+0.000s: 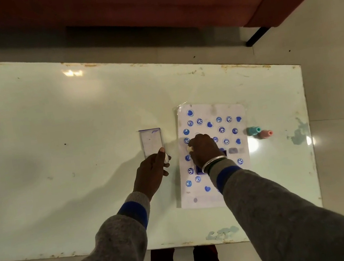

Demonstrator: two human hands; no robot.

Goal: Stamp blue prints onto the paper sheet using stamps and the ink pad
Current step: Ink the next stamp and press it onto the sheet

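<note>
Pressing down on the sheet (225, 109), the right hand (203, 150) is closing around a pale stamp (189, 149), only a bit of which is showing at the thumb side. It is working in the sheet's middle-left area, among many blue prints already lying there. The left hand (152, 175) is resting on the surface (58, 146) just left of the sheet, its fingers curled at the near end of a clear, blue-smeared lid or tray (151, 142); whether it is pinching that is hard to tell. A dark blue block, probably the ink pad (200, 170), is peeking out under the right wrist, on the sheet. Two more stamps, teal (253, 130) and pink (265, 133), are lying just right of the sheet. The printing step seems under way; next would be lifting straight up to avoid smudging.
</note>
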